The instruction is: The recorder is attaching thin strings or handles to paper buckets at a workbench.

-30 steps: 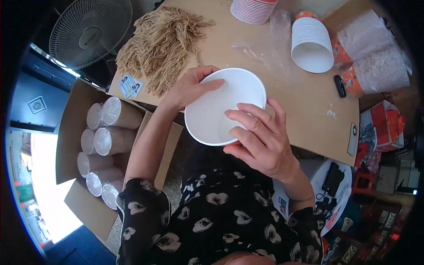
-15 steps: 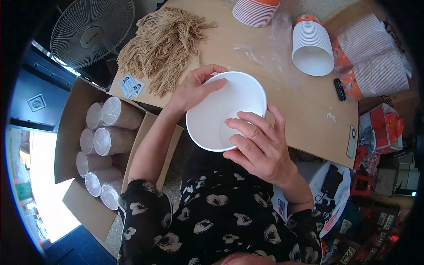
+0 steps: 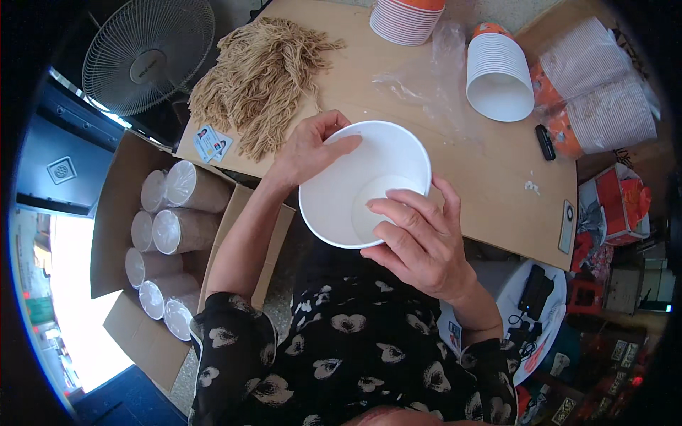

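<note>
A white paper bucket (image 3: 334, 188) is tilted in front of me above the table's near edge, its wide mouth toward me and its inside bare. My left hand (image 3: 312, 150) grips the far left of the rim, thumb inside and fingers behind the wall. At the right of the rim my right hand (image 3: 425, 241) holds on, with several fingers reaching into the mouth and the thumb by the lower rim. The bucket's outside is hidden. Beyond it, a nested stack of white paper buckets (image 3: 499, 74) lies tipped on the table (image 3: 490, 192).
A beige yarn bundle (image 3: 263, 78) and cards (image 3: 211, 144) lie far left. Another bucket stack (image 3: 405, 21), crumpled clear plastic (image 3: 440, 78), a black object (image 3: 545, 143) and wrapped stacks (image 3: 604, 113) sit farther right. Left stands a carton (image 3: 110, 234) of plastic-wrapped rolls, below a fan (image 3: 149, 57).
Both hands keep their hold on the bucket, which has shifted only slightly downward. The surroundings have moved slightly in the view.
</note>
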The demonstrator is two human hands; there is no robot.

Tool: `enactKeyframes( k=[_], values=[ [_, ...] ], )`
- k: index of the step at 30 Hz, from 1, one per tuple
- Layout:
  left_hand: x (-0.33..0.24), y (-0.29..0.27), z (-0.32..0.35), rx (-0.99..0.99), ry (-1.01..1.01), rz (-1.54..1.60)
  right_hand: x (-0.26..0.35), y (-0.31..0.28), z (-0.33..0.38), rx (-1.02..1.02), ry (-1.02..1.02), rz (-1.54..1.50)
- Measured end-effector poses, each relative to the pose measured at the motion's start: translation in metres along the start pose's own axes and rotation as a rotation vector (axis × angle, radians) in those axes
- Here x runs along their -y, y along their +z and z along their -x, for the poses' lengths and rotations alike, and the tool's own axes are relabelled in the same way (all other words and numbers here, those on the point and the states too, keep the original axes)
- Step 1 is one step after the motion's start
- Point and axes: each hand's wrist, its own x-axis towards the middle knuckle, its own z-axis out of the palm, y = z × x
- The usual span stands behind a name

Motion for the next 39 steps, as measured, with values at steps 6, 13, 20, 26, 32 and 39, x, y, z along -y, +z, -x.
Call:
enactKeyframes(
  k=[6, 13, 20, 26, 32, 39],
  values=[
    [0.01, -0.015, 0.016, -0.214, 0.051, 0.336, -0.011, -0.003, 0.017, -0.104, 0.116, 0.119],
    [0.03, -0.035, 0.044, -0.213, -0.076, -0.314, -0.05, 0.016, 0.032, -0.283, 0.258, 0.305],
    [0.028, -0.051, -0.008, -0.555, 0.322, -0.865, -0.055, 0.032, 0.031, -0.329, 0.418, 0.341],
    [0.042, -0.056, -0.051, -0.479, 0.372, -1.077, -0.028, 0.032, 0.078, -0.382, 0.258, 0.166],
    [0.047, -0.07, -0.07, -0.365, 0.321, -1.239, -0.03, 0.039, 0.102, -0.273, 0.385, -0.012],
    [0.023, -0.053, -0.147, -0.376, 0.43, -1.285, -0.056, 0.042, 0.086, -0.226, 0.575, 0.034]
  ],
)
